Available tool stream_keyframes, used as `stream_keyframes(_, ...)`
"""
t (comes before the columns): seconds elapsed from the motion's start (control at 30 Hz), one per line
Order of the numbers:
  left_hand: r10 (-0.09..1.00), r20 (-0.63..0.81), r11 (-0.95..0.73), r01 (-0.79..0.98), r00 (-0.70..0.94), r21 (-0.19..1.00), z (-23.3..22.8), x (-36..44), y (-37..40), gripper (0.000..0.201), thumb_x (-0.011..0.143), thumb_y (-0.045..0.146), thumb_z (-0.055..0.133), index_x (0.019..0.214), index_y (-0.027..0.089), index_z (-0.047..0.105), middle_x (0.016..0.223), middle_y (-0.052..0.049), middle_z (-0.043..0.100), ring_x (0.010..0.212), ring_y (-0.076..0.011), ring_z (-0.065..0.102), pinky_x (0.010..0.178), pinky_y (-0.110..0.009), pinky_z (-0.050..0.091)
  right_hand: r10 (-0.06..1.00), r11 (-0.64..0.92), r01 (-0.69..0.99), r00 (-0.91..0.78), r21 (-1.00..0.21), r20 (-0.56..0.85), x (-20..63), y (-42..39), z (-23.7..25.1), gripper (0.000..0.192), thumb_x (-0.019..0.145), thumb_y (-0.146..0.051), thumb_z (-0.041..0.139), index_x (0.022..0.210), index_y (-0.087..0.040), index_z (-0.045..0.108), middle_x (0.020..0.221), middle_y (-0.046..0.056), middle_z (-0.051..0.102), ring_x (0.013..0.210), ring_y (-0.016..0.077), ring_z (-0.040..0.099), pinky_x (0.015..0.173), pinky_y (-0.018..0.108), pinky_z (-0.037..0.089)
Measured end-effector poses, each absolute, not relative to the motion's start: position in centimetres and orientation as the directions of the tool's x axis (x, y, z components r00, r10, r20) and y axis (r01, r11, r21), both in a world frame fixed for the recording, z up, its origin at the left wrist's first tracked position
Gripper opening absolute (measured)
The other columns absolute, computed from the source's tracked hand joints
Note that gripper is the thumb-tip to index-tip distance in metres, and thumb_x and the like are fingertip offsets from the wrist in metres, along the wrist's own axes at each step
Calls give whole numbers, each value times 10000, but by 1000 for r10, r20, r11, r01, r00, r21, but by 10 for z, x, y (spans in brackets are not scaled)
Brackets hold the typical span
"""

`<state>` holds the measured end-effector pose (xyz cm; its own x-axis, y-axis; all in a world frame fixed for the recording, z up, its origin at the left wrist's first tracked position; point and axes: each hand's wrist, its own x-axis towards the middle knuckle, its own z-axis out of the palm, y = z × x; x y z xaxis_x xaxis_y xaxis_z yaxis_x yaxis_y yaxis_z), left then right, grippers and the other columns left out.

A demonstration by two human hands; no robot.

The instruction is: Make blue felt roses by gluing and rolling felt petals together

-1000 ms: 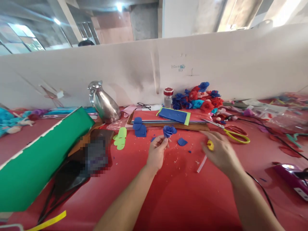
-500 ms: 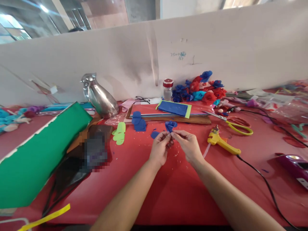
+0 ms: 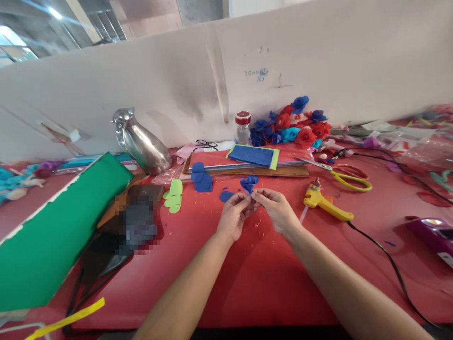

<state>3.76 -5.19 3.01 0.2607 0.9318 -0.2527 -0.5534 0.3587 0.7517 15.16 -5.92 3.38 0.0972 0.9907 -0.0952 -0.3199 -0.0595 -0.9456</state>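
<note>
A small blue foam flower (image 3: 249,183) is pinched at its base between my left hand (image 3: 233,216) and my right hand (image 3: 279,210), just above the red table (image 3: 255,278). The fingertips of both hands meet under the flower. A loose blue petal (image 3: 225,196) lies just left of my left hand. Cut blue petals (image 3: 201,177) are stacked farther left. To the right of my right hand a yellow glue gun (image 3: 323,204) lies on the table, its black cord (image 3: 389,264) running toward the near right.
A board with coloured foam sheets (image 3: 253,158) lies behind the hands, scissors (image 3: 341,175) to its right. Finished red and blue flowers (image 3: 292,126) and a jar (image 3: 242,127) stand by the white partition (image 3: 226,85). A metal jug (image 3: 143,144), green sheet (image 3: 60,226) and purple device (image 3: 433,231) flank the area.
My right hand let go of the yellow glue gun, left it on the table at the right, and came in to pinch the blue flower's base together with my left hand.
</note>
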Motion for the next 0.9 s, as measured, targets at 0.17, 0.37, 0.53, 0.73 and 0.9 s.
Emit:
stream_keyframes(0.17,967,-194,254,-530,168,809,28,35,-49,269,511,259,850,642,169,633,632,41,629,598,-70,566,639,-209,417,993,-14,-302,111,-953,-50,151,-59,33,266,613,-436,742,657,-192,646,626,-16,626,628,126,537,674,277,429)
stream_keyframes(0.37,979,-189,204,-522,81,829,33,32,-47,226,521,252,839,676,159,703,672,1,681,640,-96,587,734,-253,436,992,3,-176,126,-984,-20,148,-60,28,268,663,-435,694,742,-181,662,723,18,677,725,156,590,744,293,446)
stream_keyframes(0.53,977,-201,211,-510,75,834,35,30,-48,195,524,243,837,644,158,709,619,10,663,587,-82,555,682,-239,432,990,35,-68,138,-997,26,147,-62,29,249,695,-427,647,756,-185,657,715,19,677,688,153,589,679,279,455)
stream_keyframes(0.73,982,-175,189,-494,74,849,33,29,-48,177,541,252,829,646,165,715,641,2,667,604,-88,554,683,-240,433,989,64,26,130,-998,67,147,-62,28,266,706,-425,616,805,-183,663,794,46,701,726,168,604,708,298,466)
stream_keyframes(0.9,987,-119,159,-512,110,844,28,30,-45,172,541,255,828,648,172,722,672,-2,677,663,-103,568,731,-255,437,982,123,72,137,-990,132,147,-62,23,268,729,-425,599,837,-187,662,838,54,689,785,185,602,761,325,467)
